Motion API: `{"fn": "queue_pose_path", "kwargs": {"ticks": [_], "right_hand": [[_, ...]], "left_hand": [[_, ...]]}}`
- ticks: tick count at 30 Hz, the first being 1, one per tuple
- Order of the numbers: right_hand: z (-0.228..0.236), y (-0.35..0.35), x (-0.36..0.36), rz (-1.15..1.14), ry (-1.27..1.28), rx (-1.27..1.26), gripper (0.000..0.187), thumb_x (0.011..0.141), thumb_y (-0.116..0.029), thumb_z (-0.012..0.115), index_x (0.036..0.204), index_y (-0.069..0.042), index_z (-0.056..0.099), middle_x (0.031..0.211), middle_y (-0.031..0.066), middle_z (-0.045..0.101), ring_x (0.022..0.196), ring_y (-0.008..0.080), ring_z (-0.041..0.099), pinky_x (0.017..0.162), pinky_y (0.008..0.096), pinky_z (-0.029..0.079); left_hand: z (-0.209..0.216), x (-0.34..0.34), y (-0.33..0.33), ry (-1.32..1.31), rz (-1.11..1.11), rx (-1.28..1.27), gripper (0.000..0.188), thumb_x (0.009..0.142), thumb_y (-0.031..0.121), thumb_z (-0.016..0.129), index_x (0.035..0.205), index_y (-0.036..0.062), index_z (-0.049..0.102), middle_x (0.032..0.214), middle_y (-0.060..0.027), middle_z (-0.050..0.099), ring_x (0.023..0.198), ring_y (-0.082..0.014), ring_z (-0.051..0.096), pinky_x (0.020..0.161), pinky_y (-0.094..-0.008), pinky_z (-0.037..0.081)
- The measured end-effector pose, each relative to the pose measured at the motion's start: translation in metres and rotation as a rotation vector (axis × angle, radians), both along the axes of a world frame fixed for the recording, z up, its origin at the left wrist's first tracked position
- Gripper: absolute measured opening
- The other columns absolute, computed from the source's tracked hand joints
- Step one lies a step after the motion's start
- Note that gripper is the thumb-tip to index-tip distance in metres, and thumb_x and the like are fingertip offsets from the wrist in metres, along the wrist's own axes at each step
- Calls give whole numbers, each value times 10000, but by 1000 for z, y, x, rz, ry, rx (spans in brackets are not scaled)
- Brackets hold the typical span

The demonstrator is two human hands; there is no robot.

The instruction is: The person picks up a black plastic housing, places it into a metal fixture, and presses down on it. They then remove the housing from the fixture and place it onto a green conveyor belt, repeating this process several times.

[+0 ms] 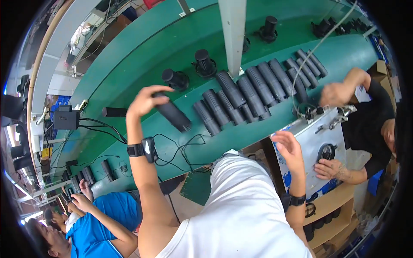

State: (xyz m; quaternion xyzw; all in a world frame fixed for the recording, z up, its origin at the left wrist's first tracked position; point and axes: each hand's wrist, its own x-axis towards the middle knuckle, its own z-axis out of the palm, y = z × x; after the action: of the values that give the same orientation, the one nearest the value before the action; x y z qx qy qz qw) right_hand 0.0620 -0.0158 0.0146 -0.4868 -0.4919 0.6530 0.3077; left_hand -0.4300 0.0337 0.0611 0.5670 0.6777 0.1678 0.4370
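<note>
Left hand (145, 101): gripping cylinder (174, 114) by one end
Right hand (290, 149): loosely open, empty
Cylinder: matte black, slanting toward 5 o'clock

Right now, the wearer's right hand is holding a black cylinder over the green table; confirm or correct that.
It isn't the right hand: the head view shows the left hand holding the black cylinder over the green table.
</note>
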Motion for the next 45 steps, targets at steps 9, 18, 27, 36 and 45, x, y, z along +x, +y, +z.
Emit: {"fn": "queue_pose_path", "kwargs": {"ticks": [9,18,27,36,45], "right_hand": [[-13,20,-29,267,1022,-319,769,818,-604,603,1238,28,481,927,138,610,886,224,628,845,348,502],[-11,-23,79,-698,828,226,507,876,-385,633,1221,-71,435,1165,125,526,1084,245,525,970,383,433],[-8,-84,140,-775,1023,544,663,745,-372,774,1192,-154,334,942,-5,443,944,166,484,984,420,382],[9,-87,187,-1127,-22,878,507,723,-131,666,1170,-64,437,992,117,558,950,225,542,894,379,452],[-47,-8,180,-941,-279,645,364,705,-15,744,1005,-40,538,924,58,635,867,141,589,829,288,466]], "left_hand": [[-11,285,38,-1128,-420,179,554,826,166,669,1319,4,475,1369,-167,468,1240,-267,478,1021,-393,377],[-59,392,-38,-1064,-431,-410,437,952,309,559,1234,-14,474,1077,-109,595,954,-156,598,827,-298,478],[-59,453,-47,-1199,-660,-962,520,1010,448,367,1178,-17,527,907,-126,653,797,-196,643,707,-298,513],[-78,443,-38,-750,-822,-811,338,973,255,493,1226,36,544,1026,-87,652,886,-128,613,805,-245,466],[-79,422,-24,-818,-627,-715,312,971,240,502,1194,29,555,992,-89,658,866,-133,625,768,-240,474]]}}
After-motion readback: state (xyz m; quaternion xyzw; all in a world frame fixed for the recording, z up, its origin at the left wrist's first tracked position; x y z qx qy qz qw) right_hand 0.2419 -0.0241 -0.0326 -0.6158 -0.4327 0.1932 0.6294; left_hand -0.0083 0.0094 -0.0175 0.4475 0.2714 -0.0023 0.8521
